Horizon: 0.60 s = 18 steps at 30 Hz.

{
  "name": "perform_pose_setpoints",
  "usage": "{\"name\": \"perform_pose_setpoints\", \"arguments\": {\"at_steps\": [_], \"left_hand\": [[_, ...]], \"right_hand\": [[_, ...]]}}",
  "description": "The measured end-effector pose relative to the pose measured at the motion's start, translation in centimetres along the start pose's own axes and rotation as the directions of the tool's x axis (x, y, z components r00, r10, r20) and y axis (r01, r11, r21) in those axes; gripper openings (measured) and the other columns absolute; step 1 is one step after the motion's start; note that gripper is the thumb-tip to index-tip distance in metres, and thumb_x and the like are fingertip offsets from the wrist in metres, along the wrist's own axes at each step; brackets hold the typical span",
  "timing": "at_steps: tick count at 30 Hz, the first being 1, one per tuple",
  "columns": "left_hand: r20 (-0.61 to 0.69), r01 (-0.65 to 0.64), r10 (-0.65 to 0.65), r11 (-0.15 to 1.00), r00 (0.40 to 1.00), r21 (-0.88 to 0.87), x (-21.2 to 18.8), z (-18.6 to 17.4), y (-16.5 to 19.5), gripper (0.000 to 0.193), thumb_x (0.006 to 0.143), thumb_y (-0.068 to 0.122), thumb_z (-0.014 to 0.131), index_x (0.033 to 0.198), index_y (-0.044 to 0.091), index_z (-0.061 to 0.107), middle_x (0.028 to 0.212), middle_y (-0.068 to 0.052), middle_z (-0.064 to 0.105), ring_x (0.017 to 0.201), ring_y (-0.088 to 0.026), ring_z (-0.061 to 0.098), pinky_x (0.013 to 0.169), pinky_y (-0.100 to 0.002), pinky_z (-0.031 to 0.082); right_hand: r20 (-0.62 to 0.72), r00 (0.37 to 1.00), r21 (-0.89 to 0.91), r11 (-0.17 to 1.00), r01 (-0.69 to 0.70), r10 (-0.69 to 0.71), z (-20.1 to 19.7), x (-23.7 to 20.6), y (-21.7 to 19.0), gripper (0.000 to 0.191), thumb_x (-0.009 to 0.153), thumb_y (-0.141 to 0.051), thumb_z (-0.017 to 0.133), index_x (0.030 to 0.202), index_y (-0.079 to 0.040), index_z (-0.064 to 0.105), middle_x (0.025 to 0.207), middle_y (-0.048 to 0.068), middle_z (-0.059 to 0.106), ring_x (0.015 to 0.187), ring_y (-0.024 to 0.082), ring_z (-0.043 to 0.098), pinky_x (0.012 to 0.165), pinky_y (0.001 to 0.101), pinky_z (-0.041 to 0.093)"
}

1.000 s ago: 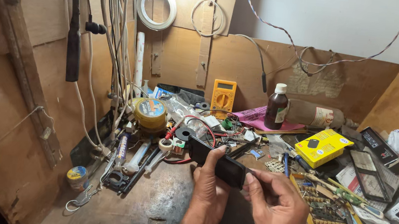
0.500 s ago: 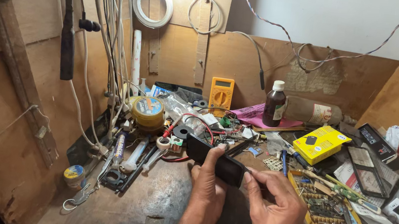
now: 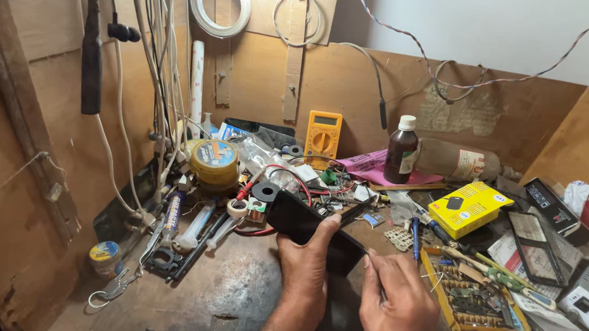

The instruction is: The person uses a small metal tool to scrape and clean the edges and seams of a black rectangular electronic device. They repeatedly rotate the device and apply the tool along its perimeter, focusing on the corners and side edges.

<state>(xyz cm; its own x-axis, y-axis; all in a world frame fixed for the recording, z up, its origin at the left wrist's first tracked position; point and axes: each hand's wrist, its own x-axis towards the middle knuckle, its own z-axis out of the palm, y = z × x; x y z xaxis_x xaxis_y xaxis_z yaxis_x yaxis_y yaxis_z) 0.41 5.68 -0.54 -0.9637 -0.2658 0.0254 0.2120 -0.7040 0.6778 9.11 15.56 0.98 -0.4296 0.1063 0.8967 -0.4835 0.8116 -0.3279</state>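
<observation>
Flat black rectangular phone-like slab (image 3: 313, 228), glossy, held tilted above the middle of the workbench (image 3: 220, 297), its upper-left corner pointing toward the back wall. Lower-right part is hidden behind the two hands; cannot tell whether it is a screen, a back cover or a whole handset.

Left hand (image 3: 308, 271) grips the slab from below, thumb up along its near edge, fingers wrapped out of sight underneath. Right hand (image 3: 396, 310) is closed narrow around a thin tool, mostly hidden in the fist; only a slim dark tip shows by the slab's right end, and whether it touches cannot be made out. Both forearms are cut off by the bottom edge of the view.

Just behind the slab: a tangle of red and black wires (image 3: 285, 179) and a small black ring-shaped part (image 3: 263, 191). Left of these, a round yellow tin with blue label (image 3: 214, 161). Against the back wall, an orange-yellow multimeter (image 3: 322, 137) stands upright, with a dark brown bottle with white cap (image 3: 401, 154) to its right. Toward the right edge of the workbench, a flat yellow box (image 3: 469, 206), and nearer, a yellow compartment tray of small parts (image 3: 475, 301), contents too small to identify. White and grey cables (image 3: 147, 60) hang at the left wall.
</observation>
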Motion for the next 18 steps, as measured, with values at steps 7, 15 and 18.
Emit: {"name": "perform_pose_setpoints", "arguments": {"at_steps": [7, 15, 18], "left_hand": [[-0.058, -0.036, 0.046, 0.986, 0.997, 0.160, -0.6, 0.2, 0.4, 0.067, 0.071, 0.018, 0.087, 0.128, 0.006, 0.053, 0.109, -0.005, 0.067, 0.093, -0.016, 0.065, 0.083, -0.032, 0.056], [-0.044, -0.093, 0.106, 0.967, 0.993, 0.239, -1.1, 0.5, 0.5, 0.074, 0.071, 0.020, 0.088, 0.131, 0.006, 0.047, 0.112, -0.007, 0.064, 0.097, -0.016, 0.064, 0.085, -0.031, 0.056], [-0.017, -0.132, 0.142, 0.956, 0.990, 0.261, -1.2, 0.6, 0.6, 0.074, 0.071, 0.020, 0.088, 0.130, 0.005, 0.047, 0.112, -0.008, 0.063, 0.097, -0.016, 0.064, 0.085, -0.032, 0.056]], "right_hand": [[0.062, 0.997, -0.066, 0.997, 0.044, -0.039, 0.3, 0.1, 0.6, 0.012, 0.085, -0.003, 0.072, 0.098, -0.002, 0.072, 0.087, 0.010, 0.068, 0.078, 0.031, 0.069, 0.066, 0.0405, 0.053], [0.102, 0.974, 0.146, 0.965, -0.216, 0.203, -0.2, 0.9, 0.3, 0.007, 0.085, -0.003, 0.072, 0.091, 0.000, 0.071, 0.082, 0.011, 0.070, 0.071, 0.027, 0.070, 0.061, 0.0366, 0.053], [0.179, 0.962, 0.146, 0.962, -0.232, 0.205, -0.8, 1.3, 0.7, 0.009, 0.083, -0.003, 0.072, 0.092, 0.000, 0.072, 0.082, 0.012, 0.071, 0.070, 0.026, 0.068, 0.058, 0.0357, 0.052]]}}
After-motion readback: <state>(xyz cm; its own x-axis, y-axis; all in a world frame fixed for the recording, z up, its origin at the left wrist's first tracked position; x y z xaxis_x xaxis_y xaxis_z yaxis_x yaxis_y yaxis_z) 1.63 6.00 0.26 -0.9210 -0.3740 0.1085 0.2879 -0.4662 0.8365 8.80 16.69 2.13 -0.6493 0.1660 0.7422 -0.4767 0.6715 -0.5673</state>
